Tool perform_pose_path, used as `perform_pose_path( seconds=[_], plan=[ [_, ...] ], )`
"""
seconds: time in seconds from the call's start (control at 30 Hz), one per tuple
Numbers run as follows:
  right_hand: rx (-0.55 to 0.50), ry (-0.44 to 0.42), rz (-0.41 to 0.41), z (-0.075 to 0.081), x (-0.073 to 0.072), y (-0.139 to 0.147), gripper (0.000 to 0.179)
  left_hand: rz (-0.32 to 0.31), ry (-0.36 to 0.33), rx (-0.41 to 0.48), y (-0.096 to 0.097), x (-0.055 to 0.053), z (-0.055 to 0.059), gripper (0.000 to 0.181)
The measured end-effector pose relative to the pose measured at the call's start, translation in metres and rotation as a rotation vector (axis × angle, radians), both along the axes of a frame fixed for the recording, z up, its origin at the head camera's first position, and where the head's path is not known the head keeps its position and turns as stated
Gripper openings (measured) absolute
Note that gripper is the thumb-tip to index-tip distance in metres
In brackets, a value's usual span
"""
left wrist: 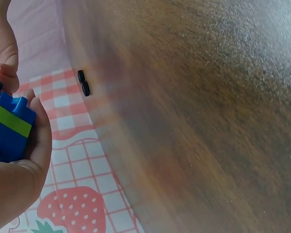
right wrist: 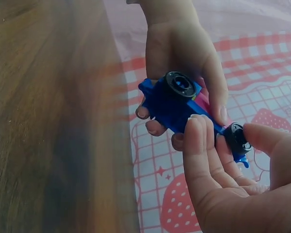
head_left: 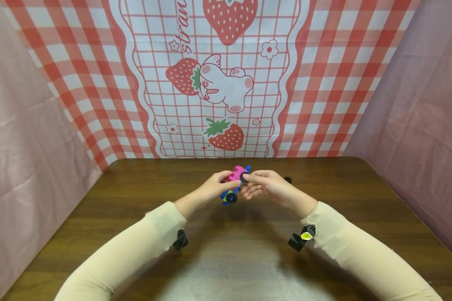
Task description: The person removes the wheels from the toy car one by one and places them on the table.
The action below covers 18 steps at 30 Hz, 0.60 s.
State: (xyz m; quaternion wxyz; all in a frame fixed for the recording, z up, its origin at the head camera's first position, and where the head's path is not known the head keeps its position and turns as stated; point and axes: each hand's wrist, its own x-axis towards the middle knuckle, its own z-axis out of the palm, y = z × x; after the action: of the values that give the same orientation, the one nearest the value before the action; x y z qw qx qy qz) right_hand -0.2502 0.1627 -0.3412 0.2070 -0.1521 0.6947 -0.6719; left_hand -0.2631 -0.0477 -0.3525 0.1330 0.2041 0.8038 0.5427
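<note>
My left hand (head_left: 211,186) grips a toy car (head_left: 239,172) just above the table, around the middle of the view. Its body is pink on a blue base, with a lime green strip that shows in the left wrist view. One black wheel (right wrist: 179,84) sits on the side at the near end of the car. At the other end, my right hand (head_left: 273,188) pinches a second black wheel (right wrist: 236,138) between thumb and fingers, right against the car's side. The right fingers are also close along the blue underside (right wrist: 172,111).
Two loose black wheels (left wrist: 85,88) stand on the brown wooden table (head_left: 233,259), to the right behind my right hand. A strawberry-patterned checked cloth (head_left: 226,125) hangs behind the table. Pink cloth (head_left: 418,138) hangs at both sides.
</note>
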Motion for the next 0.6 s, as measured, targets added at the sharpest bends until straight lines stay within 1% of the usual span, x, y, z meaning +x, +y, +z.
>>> perform_pose_path(
  seconds=[0.1,0.27,0.37,0.43,0.5,0.6],
  plan=[
    [0.027,0.026,-0.005,-0.0001,0.0012,-0.0004,0.031,-0.031,0.009,-0.026,-0.0001,0.0015,0.0012,0.035],
    [0.055,0.038,0.011,-0.0011,0.0021,-0.0012,0.033,-0.051,0.031,-0.047,0.0005,0.0035,0.0009,0.037],
    [0.068,0.043,0.029,-0.0018,0.0028,-0.0018,0.035,-0.064,0.024,-0.049,0.0012,0.0027,-0.0008,0.035],
    [0.081,0.058,0.023,-0.0024,0.0032,-0.0021,0.037,-0.071,0.018,-0.053,0.0018,0.0014,-0.0023,0.034],
    [0.110,0.089,0.007,-0.0029,0.0036,-0.0024,0.038,-0.073,0.005,-0.064,0.0023,0.0001,-0.0033,0.034],
    [0.192,0.165,-0.030,-0.0035,0.0035,-0.0024,0.039,-0.063,-0.003,-0.092,0.0037,-0.0018,-0.0054,0.037]
  ],
)
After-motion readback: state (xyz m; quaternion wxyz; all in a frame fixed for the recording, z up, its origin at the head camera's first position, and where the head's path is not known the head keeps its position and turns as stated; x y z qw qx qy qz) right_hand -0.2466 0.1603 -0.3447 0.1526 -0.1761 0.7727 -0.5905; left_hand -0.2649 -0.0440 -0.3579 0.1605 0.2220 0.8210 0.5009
